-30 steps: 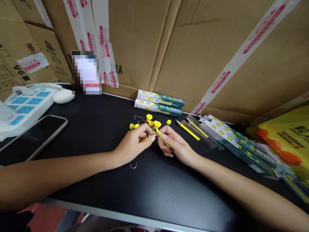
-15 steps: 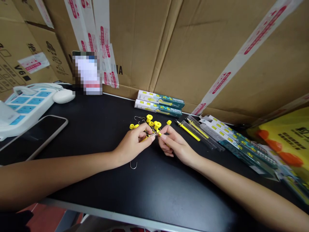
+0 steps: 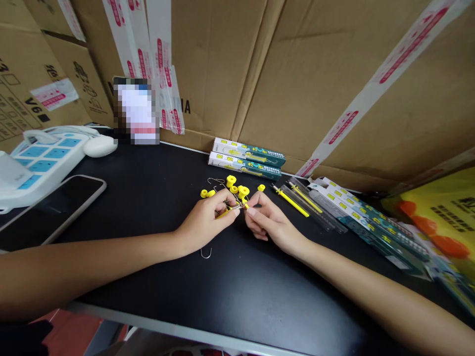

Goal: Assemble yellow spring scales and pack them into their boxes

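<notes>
Over the black table, my left hand pinches a thin yellow rod with a metal wire end, mostly hidden by the fingers. Close against it, my right hand is closed in a pinch on a small yellow piece at the wire's tip. Just behind the fingertips lie several yellow plastic caps and some bent metal wires. A single metal hook rests below my left wrist.
Two spring-scale boxes lie before the cardboard wall. To the right are yellow rods, clear tubes, more boxes and a yellow bag. At left are a phone, a power strip and a white mouse-shaped object.
The whole view has shifted very slightly. Both hands keep nearly the same pinching pose, fingertips close together, and nothing has been let go.
</notes>
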{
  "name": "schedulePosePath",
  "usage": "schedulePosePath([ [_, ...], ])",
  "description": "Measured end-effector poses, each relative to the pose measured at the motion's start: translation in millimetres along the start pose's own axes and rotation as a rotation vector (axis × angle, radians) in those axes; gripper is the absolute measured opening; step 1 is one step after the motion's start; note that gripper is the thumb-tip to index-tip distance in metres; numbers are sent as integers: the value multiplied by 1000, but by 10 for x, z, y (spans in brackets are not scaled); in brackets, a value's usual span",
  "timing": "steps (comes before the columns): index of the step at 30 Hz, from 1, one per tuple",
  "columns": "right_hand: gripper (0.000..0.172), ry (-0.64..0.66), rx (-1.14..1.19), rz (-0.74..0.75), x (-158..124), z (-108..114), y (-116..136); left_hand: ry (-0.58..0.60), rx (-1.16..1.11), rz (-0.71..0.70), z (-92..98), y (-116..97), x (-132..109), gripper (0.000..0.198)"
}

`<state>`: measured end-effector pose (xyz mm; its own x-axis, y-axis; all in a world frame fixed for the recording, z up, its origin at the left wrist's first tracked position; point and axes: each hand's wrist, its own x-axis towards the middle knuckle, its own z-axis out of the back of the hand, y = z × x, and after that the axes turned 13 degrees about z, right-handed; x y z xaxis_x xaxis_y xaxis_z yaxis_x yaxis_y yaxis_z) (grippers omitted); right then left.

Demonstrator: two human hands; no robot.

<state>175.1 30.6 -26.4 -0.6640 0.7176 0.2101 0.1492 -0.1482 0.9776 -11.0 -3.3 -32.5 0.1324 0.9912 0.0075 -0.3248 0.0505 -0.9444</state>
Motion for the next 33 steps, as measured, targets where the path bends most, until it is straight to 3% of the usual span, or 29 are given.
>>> schedulePosePath([
  [11, 27, -18, -4, 17, -12, -55, -6, -22, 58, -39, 16, 4, -7, 14],
  [20, 27, -23, 106, -73, -31, -92, 48, -77, 240, -110, 30, -21, -38, 8],
  [25, 26, -19, 110, -78, -22, -73, 33, -37, 243, -130, 47, -53, -66, 8],
  [33, 28, -8, 76, -98, -18, -72, 45, 5, 207, -111, 40, -67, -47, 23],
])
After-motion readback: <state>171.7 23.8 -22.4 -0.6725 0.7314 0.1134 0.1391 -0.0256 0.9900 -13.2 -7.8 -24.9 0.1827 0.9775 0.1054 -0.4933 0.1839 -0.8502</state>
